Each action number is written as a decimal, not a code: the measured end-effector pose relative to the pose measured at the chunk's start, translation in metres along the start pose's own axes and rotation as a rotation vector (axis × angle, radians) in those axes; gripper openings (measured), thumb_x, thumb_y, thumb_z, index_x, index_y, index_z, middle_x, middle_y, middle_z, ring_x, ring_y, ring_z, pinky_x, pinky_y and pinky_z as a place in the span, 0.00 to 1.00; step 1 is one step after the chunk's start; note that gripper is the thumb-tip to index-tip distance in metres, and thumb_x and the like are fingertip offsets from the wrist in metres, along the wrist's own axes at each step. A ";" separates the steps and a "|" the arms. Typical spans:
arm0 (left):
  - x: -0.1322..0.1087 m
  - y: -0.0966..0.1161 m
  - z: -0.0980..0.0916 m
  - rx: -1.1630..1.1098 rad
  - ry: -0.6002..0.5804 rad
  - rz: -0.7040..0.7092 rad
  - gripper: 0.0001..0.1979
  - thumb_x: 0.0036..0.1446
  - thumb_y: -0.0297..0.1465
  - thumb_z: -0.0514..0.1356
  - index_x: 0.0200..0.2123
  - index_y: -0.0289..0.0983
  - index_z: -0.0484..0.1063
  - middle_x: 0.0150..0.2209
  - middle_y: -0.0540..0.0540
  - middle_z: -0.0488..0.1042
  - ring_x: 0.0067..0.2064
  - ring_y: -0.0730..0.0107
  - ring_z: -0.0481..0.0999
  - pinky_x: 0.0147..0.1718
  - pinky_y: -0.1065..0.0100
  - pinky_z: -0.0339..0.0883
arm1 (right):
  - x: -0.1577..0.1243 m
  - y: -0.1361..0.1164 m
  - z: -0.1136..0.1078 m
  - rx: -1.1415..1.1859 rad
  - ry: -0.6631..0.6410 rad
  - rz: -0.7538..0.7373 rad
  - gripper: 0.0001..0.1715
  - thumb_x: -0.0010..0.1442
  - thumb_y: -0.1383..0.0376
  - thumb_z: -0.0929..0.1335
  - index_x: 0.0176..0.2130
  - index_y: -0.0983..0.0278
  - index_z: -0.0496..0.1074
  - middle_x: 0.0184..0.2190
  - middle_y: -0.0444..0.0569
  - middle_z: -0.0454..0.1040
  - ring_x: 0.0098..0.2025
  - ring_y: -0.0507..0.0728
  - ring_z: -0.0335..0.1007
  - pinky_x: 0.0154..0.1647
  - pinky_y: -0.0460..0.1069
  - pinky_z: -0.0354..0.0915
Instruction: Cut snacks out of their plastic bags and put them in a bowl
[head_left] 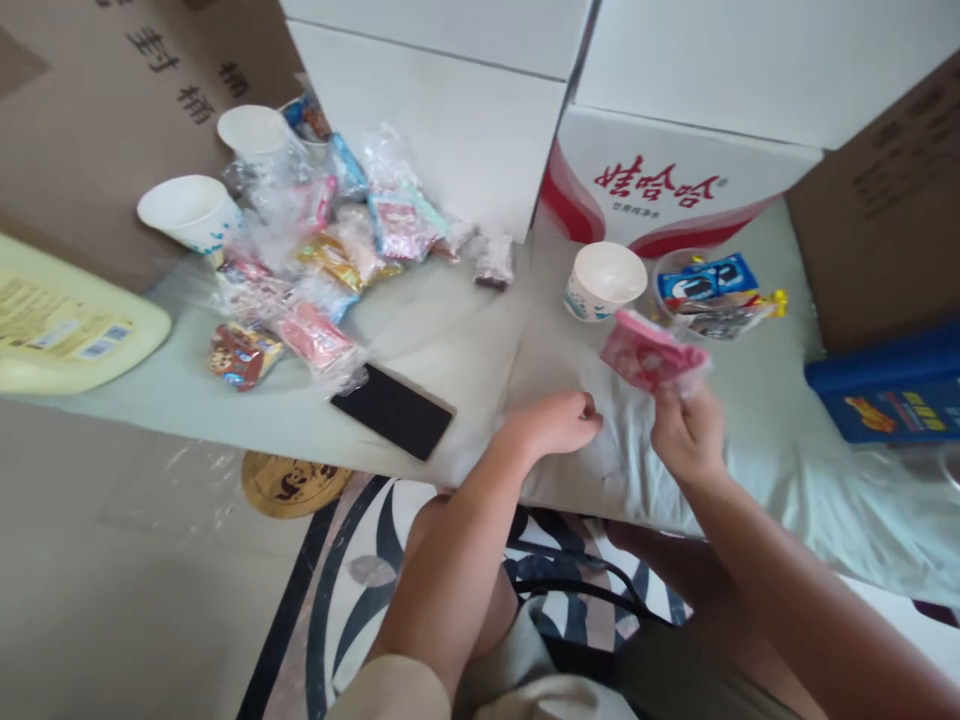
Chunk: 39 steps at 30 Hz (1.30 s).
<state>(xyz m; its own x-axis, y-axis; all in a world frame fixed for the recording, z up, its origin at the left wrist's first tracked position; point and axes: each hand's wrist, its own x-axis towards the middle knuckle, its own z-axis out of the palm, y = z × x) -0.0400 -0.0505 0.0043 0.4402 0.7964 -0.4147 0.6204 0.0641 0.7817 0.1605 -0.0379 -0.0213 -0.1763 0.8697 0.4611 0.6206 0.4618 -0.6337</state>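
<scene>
My right hand (691,432) grips a pink snack packet (651,352) by its lower edge, raised over the cloth. Beyond the packet stands a white paper cup (604,282) with a blue-green pattern. Close by on its right, a clear bowl (663,268) holds blue and silver wrapped snacks (709,285). My left hand (568,422) rests on the cloth with its fingers curled in; whether anything is inside them is hidden. A black phone (394,410) lies to the left of that hand.
Several wrapped snacks (322,255) are heaped at the left, near two paper cups (191,212). A pale yellow bottle (71,320) lies at the left edge. White cartons (442,120) stand along the back. A blue package (892,385) is at the right.
</scene>
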 end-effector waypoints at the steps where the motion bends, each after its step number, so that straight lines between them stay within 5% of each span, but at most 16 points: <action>1: 0.005 0.002 0.005 -0.126 0.028 0.034 0.17 0.64 0.41 0.57 0.47 0.37 0.78 0.50 0.36 0.82 0.51 0.50 0.82 0.49 0.56 0.73 | -0.015 0.014 -0.006 -0.056 0.065 -0.006 0.19 0.72 0.57 0.60 0.47 0.61 0.76 0.42 0.60 0.79 0.48 0.69 0.77 0.50 0.66 0.72; 5: 0.032 0.012 0.032 -0.636 0.060 0.185 0.25 0.59 0.48 0.64 0.53 0.39 0.76 0.54 0.39 0.81 0.55 0.53 0.80 0.48 0.59 0.75 | -0.050 0.036 -0.002 -0.145 0.060 -0.084 0.19 0.68 0.61 0.63 0.54 0.59 0.75 0.51 0.59 0.80 0.51 0.67 0.77 0.51 0.65 0.74; 8: 0.051 0.015 0.042 -0.853 0.215 0.109 0.22 0.51 0.42 0.69 0.47 0.38 0.78 0.48 0.40 0.83 0.53 0.51 0.81 0.46 0.57 0.77 | -0.047 0.028 -0.001 -0.185 -0.015 -0.115 0.24 0.64 0.62 0.67 0.58 0.59 0.74 0.56 0.60 0.77 0.56 0.69 0.75 0.54 0.66 0.72; 11: 0.060 0.013 0.032 -1.058 0.275 0.046 0.21 0.46 0.38 0.68 0.45 0.39 0.77 0.45 0.39 0.84 0.49 0.48 0.83 0.40 0.55 0.78 | -0.036 0.026 -0.020 -0.100 0.074 -0.122 0.25 0.63 0.60 0.68 0.59 0.57 0.71 0.59 0.59 0.73 0.62 0.71 0.69 0.62 0.70 0.66; 14: 0.062 0.011 0.017 -1.154 0.262 0.086 0.17 0.47 0.38 0.65 0.43 0.41 0.77 0.45 0.40 0.84 0.48 0.46 0.83 0.33 0.55 0.78 | -0.035 0.042 -0.044 0.069 0.164 0.028 0.30 0.64 0.61 0.64 0.64 0.57 0.64 0.63 0.60 0.69 0.64 0.70 0.68 0.61 0.69 0.67; 18: 0.074 0.018 0.023 -1.134 0.186 0.002 0.16 0.43 0.34 0.67 0.38 0.40 0.77 0.37 0.41 0.84 0.37 0.53 0.83 0.24 0.62 0.75 | -0.038 0.072 -0.059 0.228 0.035 0.125 0.35 0.66 0.62 0.63 0.69 0.57 0.56 0.63 0.61 0.70 0.59 0.66 0.73 0.55 0.63 0.72; 21: 0.093 0.027 0.041 -1.094 0.121 -0.044 0.20 0.40 0.32 0.70 0.40 0.39 0.76 0.34 0.44 0.82 0.31 0.60 0.81 0.23 0.65 0.73 | -0.037 0.082 -0.063 0.245 -0.005 0.059 0.23 0.67 0.58 0.66 0.59 0.57 0.68 0.63 0.60 0.69 0.64 0.66 0.69 0.60 0.63 0.69; 24: 0.108 0.033 0.055 -1.050 0.235 -0.043 0.22 0.40 0.34 0.73 0.40 0.39 0.73 0.32 0.48 0.79 0.27 0.68 0.77 0.23 0.70 0.70 | -0.034 0.087 -0.068 0.238 0.024 0.086 0.12 0.68 0.56 0.66 0.45 0.58 0.75 0.56 0.59 0.73 0.59 0.65 0.72 0.59 0.62 0.69; 28: 0.115 0.031 0.065 -0.952 0.451 0.038 0.25 0.41 0.41 0.76 0.40 0.40 0.72 0.34 0.49 0.79 0.31 0.70 0.78 0.29 0.70 0.73 | -0.032 0.087 -0.069 0.210 -0.046 0.109 0.12 0.68 0.55 0.67 0.36 0.59 0.76 0.39 0.53 0.77 0.45 0.62 0.74 0.51 0.59 0.70; 31: 0.114 0.027 0.071 -0.825 0.490 0.118 0.28 0.44 0.49 0.74 0.43 0.40 0.73 0.38 0.47 0.80 0.37 0.66 0.80 0.35 0.67 0.75 | -0.034 0.080 -0.063 0.209 -0.146 0.024 0.16 0.68 0.55 0.67 0.30 0.59 0.73 0.27 0.49 0.73 0.36 0.60 0.70 0.43 0.56 0.68; 35: 0.107 0.028 0.073 -0.628 0.386 0.193 0.28 0.48 0.50 0.73 0.47 0.39 0.76 0.43 0.43 0.82 0.44 0.61 0.81 0.44 0.64 0.75 | -0.034 0.071 -0.055 0.245 -0.111 0.106 0.13 0.67 0.57 0.68 0.32 0.60 0.72 0.27 0.46 0.71 0.28 0.54 0.64 0.33 0.51 0.64; 39: 0.096 0.034 0.070 -0.674 0.159 0.265 0.32 0.49 0.50 0.73 0.53 0.40 0.75 0.50 0.39 0.81 0.50 0.56 0.81 0.49 0.60 0.75 | -0.031 0.070 -0.049 0.272 0.000 0.288 0.10 0.61 0.60 0.71 0.32 0.60 0.67 0.28 0.43 0.68 0.26 0.52 0.60 0.29 0.49 0.62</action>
<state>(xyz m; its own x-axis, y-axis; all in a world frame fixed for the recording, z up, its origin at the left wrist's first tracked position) 0.0691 -0.0140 -0.0418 0.3889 0.9105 -0.1403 -0.0494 0.1727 0.9837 0.2466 -0.0411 -0.0492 -0.0250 0.9704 0.2403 0.4194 0.2284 -0.8786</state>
